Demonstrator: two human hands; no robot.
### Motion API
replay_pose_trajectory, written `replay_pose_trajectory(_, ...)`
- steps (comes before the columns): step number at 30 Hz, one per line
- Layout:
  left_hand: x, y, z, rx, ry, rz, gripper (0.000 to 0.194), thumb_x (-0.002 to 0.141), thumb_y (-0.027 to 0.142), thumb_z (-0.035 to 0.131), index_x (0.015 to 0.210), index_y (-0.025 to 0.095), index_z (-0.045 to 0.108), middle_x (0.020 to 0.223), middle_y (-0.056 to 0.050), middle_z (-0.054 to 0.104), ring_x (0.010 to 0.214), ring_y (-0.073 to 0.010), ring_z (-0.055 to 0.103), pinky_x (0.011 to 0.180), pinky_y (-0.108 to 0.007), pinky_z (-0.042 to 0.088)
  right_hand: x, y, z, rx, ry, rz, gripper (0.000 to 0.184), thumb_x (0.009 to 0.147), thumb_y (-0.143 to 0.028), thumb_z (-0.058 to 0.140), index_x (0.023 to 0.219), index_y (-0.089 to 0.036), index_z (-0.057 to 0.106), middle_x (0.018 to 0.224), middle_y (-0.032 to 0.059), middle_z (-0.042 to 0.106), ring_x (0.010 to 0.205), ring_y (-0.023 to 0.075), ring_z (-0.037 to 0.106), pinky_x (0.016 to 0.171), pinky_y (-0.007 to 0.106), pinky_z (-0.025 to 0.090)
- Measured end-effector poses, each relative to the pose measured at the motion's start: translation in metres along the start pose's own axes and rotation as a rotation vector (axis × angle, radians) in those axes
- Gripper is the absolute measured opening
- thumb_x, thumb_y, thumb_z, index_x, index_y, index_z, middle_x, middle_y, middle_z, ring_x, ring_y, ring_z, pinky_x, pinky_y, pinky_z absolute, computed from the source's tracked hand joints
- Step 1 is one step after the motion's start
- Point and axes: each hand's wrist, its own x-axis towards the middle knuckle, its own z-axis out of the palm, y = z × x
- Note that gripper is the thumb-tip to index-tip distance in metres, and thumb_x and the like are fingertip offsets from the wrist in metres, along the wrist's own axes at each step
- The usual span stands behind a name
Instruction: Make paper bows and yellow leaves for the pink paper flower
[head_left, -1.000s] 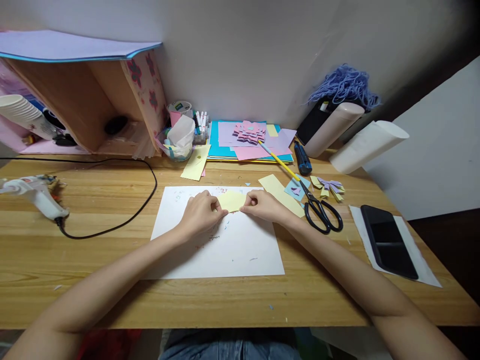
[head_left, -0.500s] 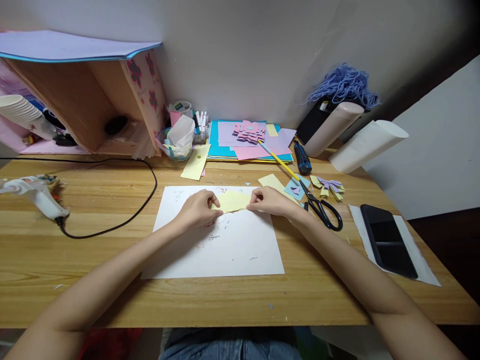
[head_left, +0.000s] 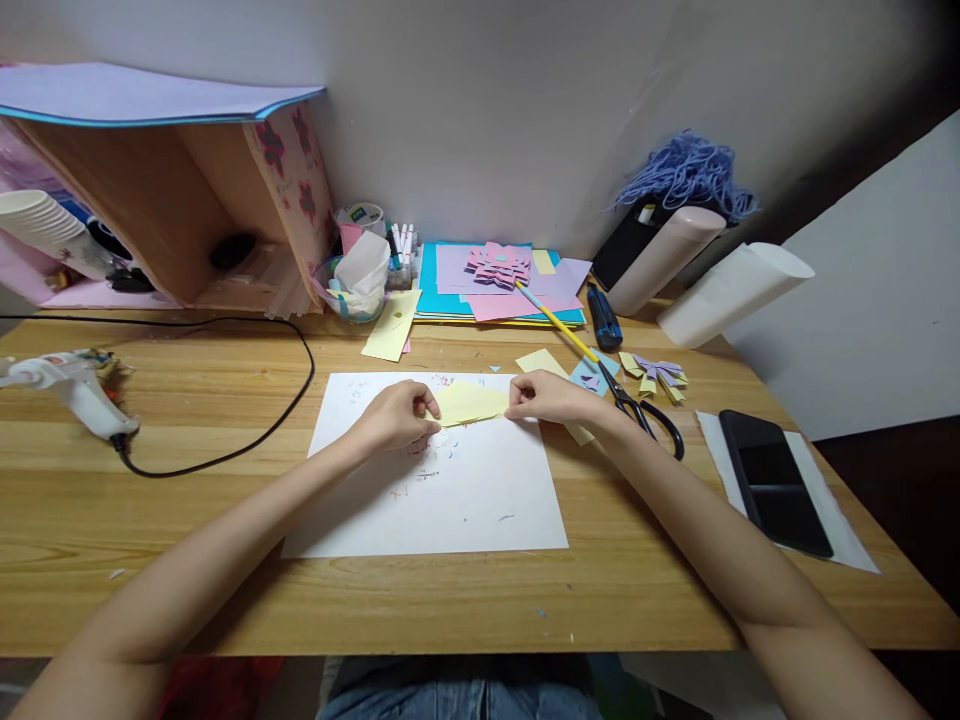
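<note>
A strip of pale yellow paper [head_left: 472, 403] is stretched between my hands, its near edge folded over. My left hand [head_left: 397, 413] pinches its left end between thumb and fingers. At the right end, my right hand [head_left: 546, 397] pinches the paper near its corner. Under both hands lies a white sheet [head_left: 480, 500] with small coloured marks. Beyond my right wrist is another yellow paper piece [head_left: 541, 362], partly hidden by the hand. Black-handled scissors [head_left: 637, 405] lie partly behind my right forearm, beside a small blue paper square [head_left: 600, 368].
A glue gun [head_left: 75, 390] with a black cord rests at left. Behind stand a cardboard box [head_left: 289, 190] and a marker holder [head_left: 403, 255]. Stacked papers [head_left: 427, 285] bear a pink paper flower [head_left: 499, 264]. A utility knife [head_left: 604, 315] and a phone [head_left: 776, 483] lie at right.
My right hand has slid rightward along the strip's near edge, and my left hand slightly left, so the hands are farther apart. The right forearm now covers more of the scissors.
</note>
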Motion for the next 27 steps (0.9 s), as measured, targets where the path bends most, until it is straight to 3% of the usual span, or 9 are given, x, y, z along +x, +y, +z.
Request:
replay_pose_trajectory(8, 0.001, 0.000, -0.009, -0.084, -0.108, -0.013, 0.020, 0.056, 0.016, 0.061, 0.076, 0.016, 0.063, 0.066, 0.003, 0.048, 0.058, -0.0103, 0.046, 0.053, -0.022, 0.035, -0.002, -0.004, -0.004, 0.013, -0.040, -0.007, 0.011, 0.059, -0.023, 0.060, 0.060, -0.018, 0.050, 0.055, -0.0046, 0.046, 0.051, 0.0085, 0.040, 0.046, 0.022, 0.027)
replay_pose_trajectory(12, 0.000, 0.007, -0.015, -0.161, -0.201, 0.060, 0.025, 0.061, 0.012, 0.053, 0.084, 0.015, 0.062, 0.072, 0.000, 0.055, 0.060, -0.0105, 0.048, 0.053, -0.022, 0.037, -0.005, -0.007, -0.005, 0.000, -0.034, -0.011, 0.010, 0.060, -0.022, 0.059, 0.060, -0.018, 0.050, 0.054, -0.0050, 0.045, 0.050, 0.0085, 0.039, 0.046, 0.022, 0.026)
replay_pose_trajectory(16, -0.007, 0.021, -0.004, -0.173, 0.019, 0.210, 0.019, 0.075, 0.024, 0.053, 0.092, 0.017, 0.059, 0.093, -0.004, 0.061, 0.077, -0.0139, 0.055, 0.067, -0.026, 0.042, -0.004, -0.005, -0.004, -0.012, -0.028, -0.017, 0.009, 0.060, -0.023, 0.059, 0.061, -0.017, 0.052, 0.054, -0.0046, 0.047, 0.051, 0.0089, 0.040, 0.046, 0.022, 0.027)
replay_pose_trajectory(18, -0.010, 0.024, 0.006, -0.118, 0.101, 0.260, 0.020, 0.077, 0.032, 0.056, 0.090, 0.018, 0.059, 0.093, -0.005, 0.061, 0.082, -0.0159, 0.055, 0.072, -0.028, 0.042, -0.003, -0.003, -0.004, -0.014, -0.021, -0.020, 0.009, 0.059, -0.022, 0.060, 0.061, -0.017, 0.053, 0.054, -0.0046, 0.047, 0.050, 0.0088, 0.040, 0.046, 0.022, 0.027)
replay_pose_trajectory(22, -0.013, 0.020, 0.023, -0.012, 0.157, 0.280, 0.013, 0.079, 0.029, 0.055, 0.085, 0.019, 0.060, 0.085, -0.004, 0.060, 0.078, -0.0164, 0.054, 0.067, -0.028, 0.041, -0.005, -0.006, -0.006, -0.036, -0.021, -0.045, 0.008, 0.064, -0.023, 0.060, 0.066, -0.017, 0.055, 0.058, -0.0030, 0.051, 0.052, 0.0094, 0.043, 0.046, 0.022, 0.030)
replay_pose_trajectory(24, -0.011, 0.017, 0.026, -0.002, 0.173, 0.289, 0.011, 0.079, 0.027, 0.055, 0.082, 0.019, 0.061, 0.081, -0.003, 0.060, 0.075, -0.0159, 0.054, 0.065, -0.028, 0.040, -0.008, -0.012, -0.005, -0.050, 0.032, -0.146, 0.010, 0.069, -0.025, 0.059, 0.075, -0.017, 0.057, 0.066, -0.0007, 0.056, 0.058, 0.0110, 0.049, 0.051, 0.022, 0.036)
replay_pose_trajectory(27, -0.008, 0.014, 0.028, -0.010, 0.197, 0.293, 0.009, 0.079, 0.027, 0.057, 0.080, 0.019, 0.061, 0.079, -0.001, 0.061, 0.073, -0.0148, 0.054, 0.064, -0.027, 0.039, -0.013, -0.022, 0.003, -0.143, 0.142, -0.439, 0.011, 0.076, -0.024, 0.057, 0.085, -0.017, 0.058, 0.084, 0.0029, 0.061, 0.073, 0.0127, 0.054, 0.065, 0.024, 0.041)
